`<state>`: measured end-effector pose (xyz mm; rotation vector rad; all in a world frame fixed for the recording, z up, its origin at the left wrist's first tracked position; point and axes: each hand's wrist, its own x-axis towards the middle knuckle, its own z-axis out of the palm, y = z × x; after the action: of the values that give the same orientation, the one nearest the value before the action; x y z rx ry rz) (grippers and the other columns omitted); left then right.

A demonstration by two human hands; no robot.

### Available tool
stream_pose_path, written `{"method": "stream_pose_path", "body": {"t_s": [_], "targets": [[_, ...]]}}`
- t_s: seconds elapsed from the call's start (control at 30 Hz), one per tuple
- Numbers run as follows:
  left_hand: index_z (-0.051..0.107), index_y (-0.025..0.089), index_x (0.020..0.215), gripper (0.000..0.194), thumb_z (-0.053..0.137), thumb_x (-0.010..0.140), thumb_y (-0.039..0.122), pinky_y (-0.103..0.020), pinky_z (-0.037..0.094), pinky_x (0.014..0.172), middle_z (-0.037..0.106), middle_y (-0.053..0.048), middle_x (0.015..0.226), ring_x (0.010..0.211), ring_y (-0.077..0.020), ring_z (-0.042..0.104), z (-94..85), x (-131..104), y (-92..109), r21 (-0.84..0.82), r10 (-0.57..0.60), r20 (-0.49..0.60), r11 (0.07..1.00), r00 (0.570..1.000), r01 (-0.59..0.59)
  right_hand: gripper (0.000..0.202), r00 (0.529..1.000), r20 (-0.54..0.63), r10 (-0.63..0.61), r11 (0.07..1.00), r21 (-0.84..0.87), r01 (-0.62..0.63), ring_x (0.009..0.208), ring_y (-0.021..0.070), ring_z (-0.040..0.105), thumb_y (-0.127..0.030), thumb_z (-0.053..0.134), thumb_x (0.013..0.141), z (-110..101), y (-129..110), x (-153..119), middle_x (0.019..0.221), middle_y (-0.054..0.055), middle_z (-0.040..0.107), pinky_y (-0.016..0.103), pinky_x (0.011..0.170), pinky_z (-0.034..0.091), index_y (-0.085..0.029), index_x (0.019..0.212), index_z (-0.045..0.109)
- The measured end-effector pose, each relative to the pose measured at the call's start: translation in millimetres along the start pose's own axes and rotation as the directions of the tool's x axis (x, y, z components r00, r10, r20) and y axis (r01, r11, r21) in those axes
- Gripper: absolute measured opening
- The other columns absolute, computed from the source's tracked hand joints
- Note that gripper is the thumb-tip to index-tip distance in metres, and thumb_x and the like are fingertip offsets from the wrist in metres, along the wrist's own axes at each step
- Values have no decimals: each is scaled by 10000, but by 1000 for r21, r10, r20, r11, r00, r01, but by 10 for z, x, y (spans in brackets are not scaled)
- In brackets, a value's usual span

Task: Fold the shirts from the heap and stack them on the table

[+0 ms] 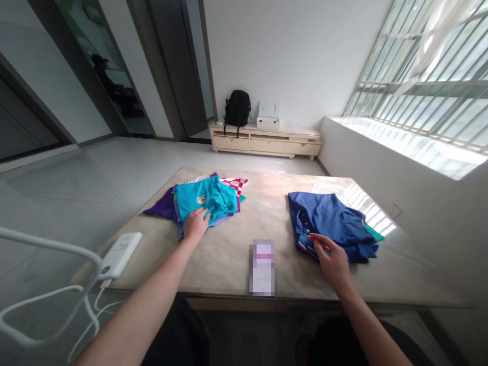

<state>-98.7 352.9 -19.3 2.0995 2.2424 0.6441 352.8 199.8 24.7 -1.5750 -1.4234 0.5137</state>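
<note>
My left hand (196, 223) lies with its fingers stretched out on the lower edge of a teal garment (219, 195) that bears a small crest. Under it is a pile of other clothes, with a purple piece (162, 204) sticking out on the left and a red-and-white checked piece (241, 184) at the back right. My right hand (332, 256) pinches the near edge of a folded navy polo shirt (324, 213), by its collar and buttons. A bit of green cloth (374, 233) shows beneath the shirt's right side.
On the stone-topped table (263, 213), a blurred-out phone-like object (262, 269) lies between my hands. A white power bank (121, 254) with a white cable (49, 244) is at the left edge. Beyond stands a low cabinet (267, 145) with a black backpack (238, 108). A person (110, 84) sits past a doorway.
</note>
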Motion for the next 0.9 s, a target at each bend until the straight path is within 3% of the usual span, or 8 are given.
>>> {"method": "stream_pose_path", "body": {"t_s": [0.17, 0.33, 0.5, 0.63, 0.73, 0.77, 0.83, 0.9], "targets": [[674, 160, 1130, 262, 615, 983, 369, -448, 562, 909, 702, -79, 1150, 1026, -227, 682, -164, 14, 51, -66, -120, -18, 991, 993, 118, 381, 999, 24, 28, 996, 85, -30, 912, 288, 764, -458, 555, 910, 79, -182, -54, 969, 128, 810, 409, 851, 598, -161, 1069, 735], [664, 159, 1137, 284, 575, 1002, 393, -444, 558, 885, 713, -68, 1070, 954, -215, 692, -503, 37, 186, -168, -244, -159, 962, 957, 217, 387, 998, 51, 19, 992, 123, -25, 814, 261, 750, -452, 558, 909, 36, -412, -45, 907, 122, 810, 390, 792, 599, -150, 1081, 729], [664, 130, 1112, 271, 479, 1014, 303, -408, 506, 917, 711, -101, 1033, 986, -237, 661, -1055, -96, 532, -330, -203, -298, 939, 933, 99, 355, 989, 147, -19, 982, 188, -9, 804, 258, 749, -410, 551, 915, 75, -533, -110, 877, 123, 798, 391, 780, 589, -141, 1077, 716], [673, 158, 895, 359, 439, 988, 413, -301, 502, 797, 681, -57, 831, 829, -213, 628, -1676, -717, 912, -456, -65, -299, 886, 952, -82, 377, 938, 328, -110, 961, 277, 16, 790, 233, 744, -427, 584, 920, 169, -741, -394, 949, 122, 788, 376, 741, 596, -156, 1152, 706], [619, 189, 751, 401, 509, 947, 521, -236, 465, 594, 574, 13, 653, 616, -154, 540, -2145, -1471, 1150, -580, 100, -114, 801, 988, -148, 602, 834, 505, -222, 919, 395, 6, 1111, 249, 686, -426, 725, 852, 204, -1030, -842, 1347, 116, 662, 378, 879, 585, -267, 1411, 566], [594, 192, 747, 396, 515, 952, 522, -229, 434, 558, 533, 26, 635, 587, -140, 495, -2257, -1721, 1209, -717, 209, 128, 695, 969, -56, 760, 767, 584, -267, 890, 455, -38, 1253, 265, 605, -417, 783, 810, 214, -1120, -1021, 1477, 98, 560, 394, 971, 548, -309, 1492, 467], [600, 187, 760, 396, 522, 961, 519, -235, 402, 582, 522, 22, 677, 623, -135, 468, -2352, -2144, 1291, -796, 420, 457, 586, 784, 150, 967, 593, 732, -336, 833, 525, -175, 1346, 297, 522, -409, 859, 730, 255, -1227, -1379, 1528, 67, 506, 412, 1053, 495, -334, 1553, 357], [590, 176, 718, 412, 560, 948, 517, -242, 353, 610, 480, 26, 692, 662, -133, 424, -2240, -2426, 1328, -762, 538, 595, 615, 597, 205, 816, 412, 839, -356, 833, 485, -266, 1210, 315, 625, -417, 838, 745, 334, -1184, -1683, 1363, 54, 656, 410, 998, 529, -295, 1480, 505]]}}
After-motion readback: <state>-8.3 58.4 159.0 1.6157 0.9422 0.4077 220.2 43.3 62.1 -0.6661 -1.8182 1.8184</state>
